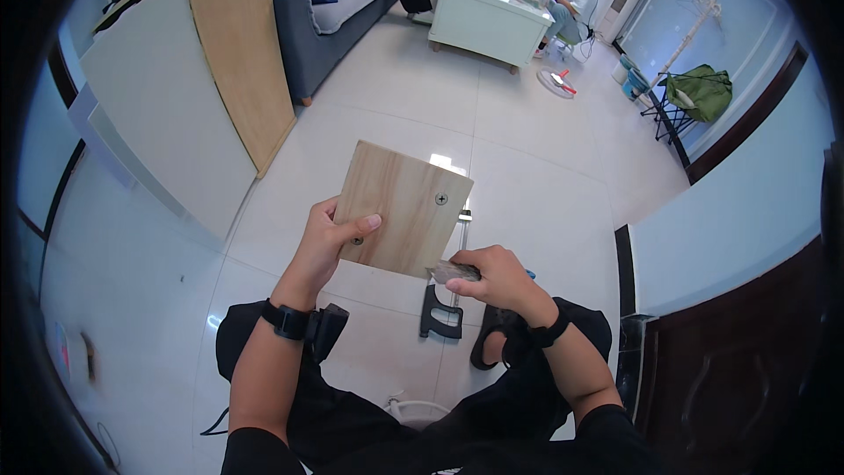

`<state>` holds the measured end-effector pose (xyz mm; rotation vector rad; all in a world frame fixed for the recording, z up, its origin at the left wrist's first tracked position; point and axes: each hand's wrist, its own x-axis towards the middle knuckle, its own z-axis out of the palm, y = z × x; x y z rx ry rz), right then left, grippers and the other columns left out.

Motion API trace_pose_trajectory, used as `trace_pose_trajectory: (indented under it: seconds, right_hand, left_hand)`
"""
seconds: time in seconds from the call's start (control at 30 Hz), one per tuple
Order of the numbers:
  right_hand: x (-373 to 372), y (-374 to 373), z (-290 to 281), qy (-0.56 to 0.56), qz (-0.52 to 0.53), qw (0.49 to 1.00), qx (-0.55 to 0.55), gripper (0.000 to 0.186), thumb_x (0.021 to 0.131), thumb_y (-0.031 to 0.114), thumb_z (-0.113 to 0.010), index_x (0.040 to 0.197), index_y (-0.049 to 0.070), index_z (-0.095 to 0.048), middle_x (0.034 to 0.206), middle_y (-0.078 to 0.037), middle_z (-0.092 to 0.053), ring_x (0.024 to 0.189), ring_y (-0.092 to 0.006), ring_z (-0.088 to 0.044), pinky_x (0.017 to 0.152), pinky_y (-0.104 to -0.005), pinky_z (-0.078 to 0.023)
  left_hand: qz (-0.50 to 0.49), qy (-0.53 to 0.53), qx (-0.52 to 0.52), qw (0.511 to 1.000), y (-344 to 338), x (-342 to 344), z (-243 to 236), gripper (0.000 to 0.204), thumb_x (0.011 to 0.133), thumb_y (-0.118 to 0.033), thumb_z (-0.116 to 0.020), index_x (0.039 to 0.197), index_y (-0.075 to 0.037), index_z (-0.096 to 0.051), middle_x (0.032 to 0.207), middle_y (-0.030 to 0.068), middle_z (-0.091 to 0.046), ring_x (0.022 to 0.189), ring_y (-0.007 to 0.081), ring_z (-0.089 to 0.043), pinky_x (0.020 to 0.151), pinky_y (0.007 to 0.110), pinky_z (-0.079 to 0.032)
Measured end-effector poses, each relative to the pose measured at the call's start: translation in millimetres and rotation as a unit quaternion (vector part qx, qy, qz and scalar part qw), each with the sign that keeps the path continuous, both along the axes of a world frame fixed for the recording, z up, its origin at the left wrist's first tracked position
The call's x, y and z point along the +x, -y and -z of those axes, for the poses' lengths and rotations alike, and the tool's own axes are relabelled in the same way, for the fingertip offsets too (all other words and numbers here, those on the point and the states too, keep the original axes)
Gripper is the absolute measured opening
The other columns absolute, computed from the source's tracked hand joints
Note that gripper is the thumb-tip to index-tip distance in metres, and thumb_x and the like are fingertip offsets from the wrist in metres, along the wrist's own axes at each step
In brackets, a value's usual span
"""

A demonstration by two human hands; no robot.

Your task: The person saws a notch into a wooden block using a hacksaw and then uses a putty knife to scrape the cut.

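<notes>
My left hand (330,242) grips a square wooden board (400,211) by its left edge, thumb on the face and fingers behind. Two cross-head screws or bolts sit in the board, one near its right edge and one by my thumb. In my right hand (499,277), between thumb and fingers, is a small flat grey piece (457,272) with a pale pointed end. That end meets or nearly meets the board's lower right corner; the exact kind of piece is unclear. Beneath, a hacksaw (440,317) with a black handle lies on the floor, partly hidden by the board and hand.
A wood-sided cabinet (233,53) and grey sofa (334,26) stand at left. Farther off are a white table (488,22) and a seated person (573,0). A green folding chair (699,95) is at right, above a dark door (734,361). My shoe (491,343) is beside the hacksaw.
</notes>
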<state>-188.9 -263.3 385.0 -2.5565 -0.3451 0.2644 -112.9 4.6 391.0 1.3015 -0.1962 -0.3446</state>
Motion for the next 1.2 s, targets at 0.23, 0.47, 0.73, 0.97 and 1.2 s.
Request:
trace_pose_trajectory:
  seconds: [0.23, 0.47, 0.73, 0.97, 1.2]
  right_hand:
    - [-1.3, -8.4, -3.4, -0.005, -0.025, 0.999, 0.023, 0.061, 0.080, 0.063, -0.057, 0.097, 0.005, -0.070, 0.072, -0.016, -0.067, 0.069, -0.0329, -0.065, 0.065, -0.0387, -0.052]
    - [3.1, -16.9, -2.7, 0.000, -0.009, 1.000, -0.024, 0.063, 0.078, 0.063, -0.057, 0.094, 0.004, -0.069, 0.072, -0.017, -0.065, 0.068, -0.0331, -0.063, 0.065, -0.0383, -0.051]
    - [3.7, -15.3, -0.1, 0.020, -0.029, 0.999, -0.011, 0.064, 0.078, 0.065, -0.057, 0.095, 0.005, -0.070, 0.074, -0.016, -0.067, 0.070, -0.0332, -0.065, 0.064, -0.0395, -0.052]
    - [2.7, -12.4, 0.4, 0.028, -0.046, 0.998, -0.030, 0.070, 0.074, 0.070, -0.057, 0.096, 0.005, -0.068, 0.074, -0.016, -0.067, 0.071, -0.0335, -0.065, 0.062, -0.0406, -0.051]
    - [-3.7, -9.4, 4.3, 0.064, -0.058, 0.996, 0.030, 0.073, 0.073, 0.073, -0.056, 0.096, 0.005, -0.068, 0.075, -0.014, -0.067, 0.070, -0.0327, -0.065, 0.062, -0.0396, -0.051]
  left_hand:
    - [-0.006, -0.024, -0.030, 0.999, -8.2, -1.6, 5.5, 0.035, 0.076, -0.016, -0.076, 0.102, 0.001, -0.061, 0.093, 0.0083, -0.066, 0.080, 0.0130, -0.063, 0.074, 0.027, -0.050]
    - [-0.014, -0.018, -0.015, 1.000, -14.8, -2.0, 6.8, 0.040, 0.075, -0.019, -0.078, 0.104, 0.004, -0.061, 0.094, 0.0106, -0.067, 0.086, 0.0146, -0.063, 0.082, 0.029, -0.049]
    - [-0.011, -0.022, -0.034, 0.999, -15.4, -1.8, 8.0, 0.042, 0.075, -0.016, -0.076, 0.109, 0.003, -0.059, 0.098, 0.0103, -0.066, 0.087, 0.0173, -0.064, 0.080, 0.032, -0.053]
    - [0.013, 0.007, -0.004, 1.000, -17.7, 0.0, 8.2, 0.044, 0.074, -0.017, -0.077, 0.108, 0.004, -0.059, 0.097, 0.0104, -0.066, 0.086, 0.0162, -0.063, 0.079, 0.031, -0.052]
    - [0.014, -0.011, -0.073, 0.997, -16.4, -4.2, 1.9, 0.038, 0.075, -0.015, -0.075, 0.105, 0.004, -0.061, 0.094, 0.0105, -0.066, 0.086, 0.0153, -0.063, 0.080, 0.028, -0.050]
